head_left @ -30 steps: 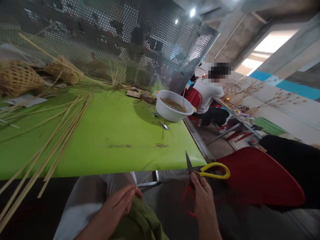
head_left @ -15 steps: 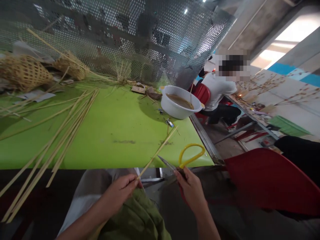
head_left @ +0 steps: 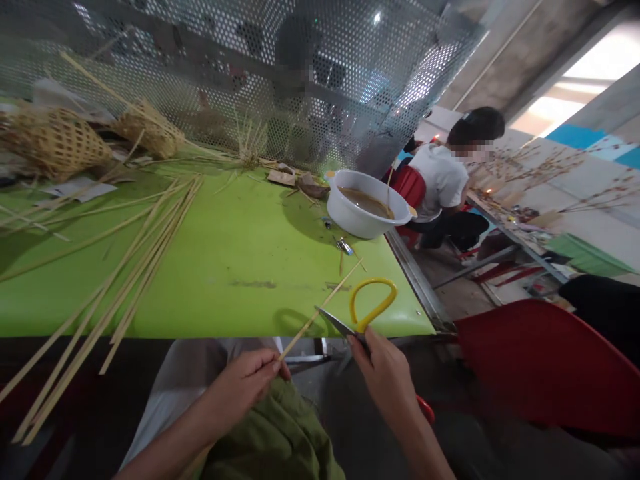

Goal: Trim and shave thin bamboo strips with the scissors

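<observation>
My left hand (head_left: 253,373), nearer me than the bowl (head_left: 357,223) and left of it, is closed, pinching one end of a thin strip (head_left: 323,305). Strip slants away over the table (head_left: 235,247), far tip reaching toward the near side of the bowl. My right hand (head_left: 383,367), straight in front of the bowl on my side, grips the scissors (head_left: 336,322); one blade tip overlaps the strip about midway in view. Can't tell if it touches; second blade unclear. Main risk, my judgement: strip held at one end only, so it could swing or bend away from the blade, leaving a crooked nick or split. Pinch too loose and it could twist or slip out. Blade points leftward, so if it skids down the strip it could catch my left fingers or the green cloth (head_left: 280,433) on my lap, nearest me from the bowl. Far tip might also snag the small metal clip (head_left: 344,247) just in front of the bowl if I push forward. Bowl of liquid is well apart from both hands; spill looks unlikely. Loose strips (head_left: 173,220) left of the bowl: out of reach of the blade.
</observation>
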The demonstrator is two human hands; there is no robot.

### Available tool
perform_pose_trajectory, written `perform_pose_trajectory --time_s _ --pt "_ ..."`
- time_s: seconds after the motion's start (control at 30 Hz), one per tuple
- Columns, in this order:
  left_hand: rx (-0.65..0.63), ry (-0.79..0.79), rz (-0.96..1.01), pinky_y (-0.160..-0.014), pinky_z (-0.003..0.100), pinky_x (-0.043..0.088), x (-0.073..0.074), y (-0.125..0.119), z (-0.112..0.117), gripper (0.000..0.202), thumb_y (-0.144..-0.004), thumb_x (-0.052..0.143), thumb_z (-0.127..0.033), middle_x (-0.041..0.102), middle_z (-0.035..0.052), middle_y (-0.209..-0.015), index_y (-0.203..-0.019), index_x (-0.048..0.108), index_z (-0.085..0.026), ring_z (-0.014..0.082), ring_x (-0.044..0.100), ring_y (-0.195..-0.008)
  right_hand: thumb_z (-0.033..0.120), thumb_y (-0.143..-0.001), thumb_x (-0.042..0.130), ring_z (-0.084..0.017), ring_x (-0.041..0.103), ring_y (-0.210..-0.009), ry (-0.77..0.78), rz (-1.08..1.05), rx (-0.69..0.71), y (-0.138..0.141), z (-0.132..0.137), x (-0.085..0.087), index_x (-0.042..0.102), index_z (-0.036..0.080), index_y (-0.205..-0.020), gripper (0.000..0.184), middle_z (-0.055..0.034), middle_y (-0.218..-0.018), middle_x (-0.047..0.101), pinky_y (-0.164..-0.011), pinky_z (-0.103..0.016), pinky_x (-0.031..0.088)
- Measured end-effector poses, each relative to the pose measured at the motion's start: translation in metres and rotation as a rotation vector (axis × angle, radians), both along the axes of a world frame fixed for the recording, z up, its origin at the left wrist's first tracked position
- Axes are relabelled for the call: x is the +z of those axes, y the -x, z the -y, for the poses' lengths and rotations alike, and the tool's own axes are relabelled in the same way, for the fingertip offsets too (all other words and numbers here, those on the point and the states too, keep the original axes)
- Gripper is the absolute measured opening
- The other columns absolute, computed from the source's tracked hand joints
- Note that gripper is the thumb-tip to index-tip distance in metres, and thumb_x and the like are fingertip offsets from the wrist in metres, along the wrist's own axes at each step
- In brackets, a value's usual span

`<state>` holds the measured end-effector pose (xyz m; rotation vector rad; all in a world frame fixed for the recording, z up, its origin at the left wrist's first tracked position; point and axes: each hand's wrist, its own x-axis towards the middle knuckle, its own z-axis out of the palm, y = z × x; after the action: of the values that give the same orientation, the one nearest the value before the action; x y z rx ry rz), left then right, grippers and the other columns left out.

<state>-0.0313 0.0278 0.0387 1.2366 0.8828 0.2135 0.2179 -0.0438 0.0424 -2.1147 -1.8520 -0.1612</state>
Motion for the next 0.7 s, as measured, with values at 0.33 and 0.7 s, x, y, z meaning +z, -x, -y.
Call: perform_pose_trajectory --time_s 0.33,0.7 --pt "0.008 0.047 0.044 -0.045 0.024 0.012 -0.0013 0.0020 -0.0026 0.040 -0.081 0.046 -0.054 0.027 -0.0106 -0.043 -0.084 0.059 -0.017 0.0074 0.019 -0.041 0.039 -0.097 0.038 -0.017 0.055 -0.061 -0.031 0.085 0.035 -0.0037 0.0014 0.0002 0.049 0.021 -0.076 0.029 -0.0014 -0.066 0.058 -0.058 -0.027 0.030" --pt "0.026 0.065 0.056 -0.044 0.024 0.011 -0.0090 0.0016 -0.0008 0.039 -0.082 0.046 -0.054 0.026 -0.0115 -0.041 -0.083 0.059 -0.017 0.0063 0.018 -0.039 0.040 -0.097 0.036 -0.018 0.055 -0.060 -0.038 0.117 -0.005 -0.0005 0.0018 0.0007 0.049 0.022 -0.075 0.031 -0.0012 -0.064 0.057 -0.058 -0.028 0.029"
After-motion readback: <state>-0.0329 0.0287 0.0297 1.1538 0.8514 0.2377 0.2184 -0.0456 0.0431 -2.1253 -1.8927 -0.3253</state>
